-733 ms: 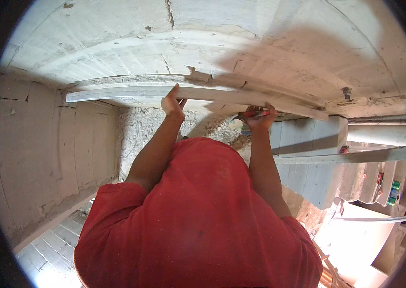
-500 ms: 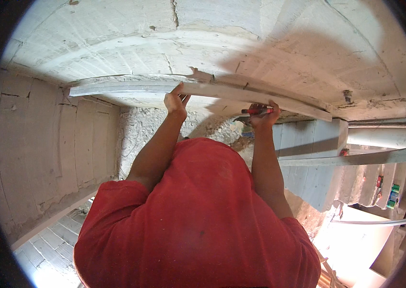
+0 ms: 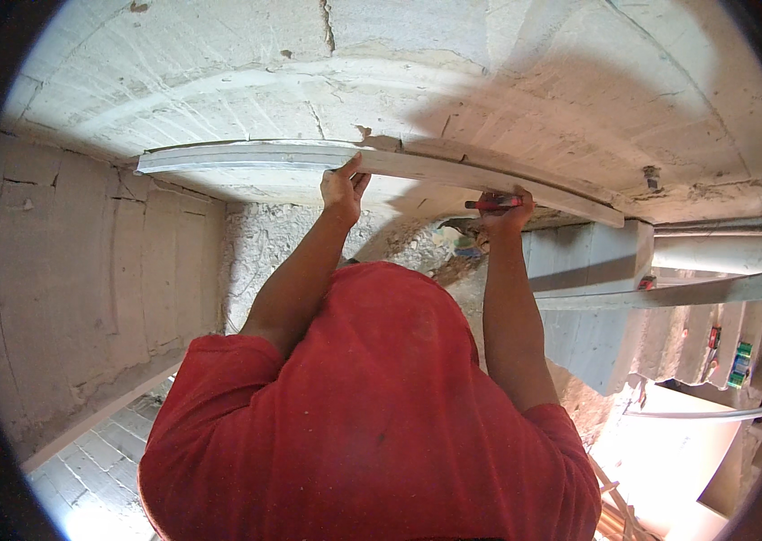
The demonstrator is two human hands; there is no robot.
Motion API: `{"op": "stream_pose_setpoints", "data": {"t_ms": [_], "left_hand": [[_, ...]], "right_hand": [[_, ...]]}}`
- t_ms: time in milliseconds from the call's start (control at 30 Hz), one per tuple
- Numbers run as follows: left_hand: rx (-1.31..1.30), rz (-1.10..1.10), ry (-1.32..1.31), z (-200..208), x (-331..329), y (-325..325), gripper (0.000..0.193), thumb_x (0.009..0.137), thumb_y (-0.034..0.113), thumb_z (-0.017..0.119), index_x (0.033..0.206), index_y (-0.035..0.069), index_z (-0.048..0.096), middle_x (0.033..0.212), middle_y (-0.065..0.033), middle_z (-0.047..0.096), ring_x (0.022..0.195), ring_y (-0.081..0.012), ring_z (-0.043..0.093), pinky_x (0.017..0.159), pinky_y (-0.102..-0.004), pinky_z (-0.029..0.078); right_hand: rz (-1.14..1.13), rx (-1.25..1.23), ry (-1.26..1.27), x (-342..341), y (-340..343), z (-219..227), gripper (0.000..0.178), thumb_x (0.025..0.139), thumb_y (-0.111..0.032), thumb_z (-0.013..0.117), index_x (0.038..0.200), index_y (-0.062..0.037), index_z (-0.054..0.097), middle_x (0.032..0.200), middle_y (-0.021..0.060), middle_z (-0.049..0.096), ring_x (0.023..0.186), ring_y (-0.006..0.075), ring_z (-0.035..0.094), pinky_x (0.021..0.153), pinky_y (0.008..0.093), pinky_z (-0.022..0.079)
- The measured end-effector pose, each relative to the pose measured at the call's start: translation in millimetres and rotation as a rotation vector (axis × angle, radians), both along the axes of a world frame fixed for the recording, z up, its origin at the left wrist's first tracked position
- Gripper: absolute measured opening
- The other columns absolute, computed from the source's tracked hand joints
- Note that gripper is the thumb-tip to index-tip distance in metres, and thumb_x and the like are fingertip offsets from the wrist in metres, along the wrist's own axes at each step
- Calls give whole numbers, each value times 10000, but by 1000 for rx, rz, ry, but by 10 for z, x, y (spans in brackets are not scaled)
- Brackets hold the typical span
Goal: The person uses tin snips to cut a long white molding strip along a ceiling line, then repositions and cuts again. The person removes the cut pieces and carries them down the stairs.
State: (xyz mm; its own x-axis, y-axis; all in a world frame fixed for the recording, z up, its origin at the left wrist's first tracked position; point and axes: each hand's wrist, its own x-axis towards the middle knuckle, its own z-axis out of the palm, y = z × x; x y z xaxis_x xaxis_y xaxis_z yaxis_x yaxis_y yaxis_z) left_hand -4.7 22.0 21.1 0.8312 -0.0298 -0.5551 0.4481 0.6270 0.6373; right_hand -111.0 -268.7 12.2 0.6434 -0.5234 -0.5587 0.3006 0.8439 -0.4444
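Note:
A long, pale grey straight bar (image 3: pixel 246 157) lies lengthwise along the whitish wall (image 3: pixel 264 99), its curve coming from the lens. My left hand (image 3: pixel 342 191) is closed on the bar's lower edge near the middle, thumb up against its face. Farther right, my right hand (image 3: pixel 507 215) is closed around a small red-and-black hand tool (image 3: pixel 493 204), whose exact kind I cannot make out. The top of that hand also touches the bar's lower edge near its right end. Some of the right fingers are hidden behind the tool.
A plank-textured side wall (image 3: pixel 101 270) rises at the left. Rough rubble (image 3: pixel 264 243) shows below the bar. At the right are a grey block-like ledge (image 3: pixel 588 261), a second long strip (image 3: pixel 696 293) across it, and a green-and-blue object (image 3: pixel 740 364). A metal stub (image 3: pixel 651 178) juts from the wall.
Both hands have shifted a little to the right, the red-and-black tool moving with the right one. The bar's left end has also slid slightly right and up.

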Motion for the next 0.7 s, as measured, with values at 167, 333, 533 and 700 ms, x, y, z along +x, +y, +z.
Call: {"op": "stream_pose_setpoints", "data": {"t_ms": [167,333,533,700], "left_hand": [[-36,-29,67,-5,-22,-21,336,845,120,696,1123,-28,579,1091,-127,578,1040,-258,588,932,-349,527],[-119,-63,57,-192,-52,-49,294,837,100,707,1064,-33,577,1026,-130,596,955,-255,615,864,-360,555],[555,-410,-333,-449,-3,-38,344,892,75,629,1228,24,578,1085,-99,647,981,-197,624,866,-283,508],[-55,-105,34,-332,67,-11,411,823,142,705,1168,-40,575,1104,-147,601,1053,-261,582,964,-343,492]], "right_hand": [[-63,29,44,-9,-38,-22,281,720,-242,648,917,-92,514,906,88,560,781,266,541,664,420,485],[-119,44,44,-76,-134,-43,293,726,-253,655,924,-112,490,904,82,535,787,266,542,662,441,489],[-37,-10,-70,-130,-284,-125,271,726,-321,612,890,-129,513,835,82,539,739,264,531,667,434,486],[-173,-31,-35,-107,-113,-213,311,758,-320,632,960,-111,523,874,79,518,784,276,522,692,442,472]]}}
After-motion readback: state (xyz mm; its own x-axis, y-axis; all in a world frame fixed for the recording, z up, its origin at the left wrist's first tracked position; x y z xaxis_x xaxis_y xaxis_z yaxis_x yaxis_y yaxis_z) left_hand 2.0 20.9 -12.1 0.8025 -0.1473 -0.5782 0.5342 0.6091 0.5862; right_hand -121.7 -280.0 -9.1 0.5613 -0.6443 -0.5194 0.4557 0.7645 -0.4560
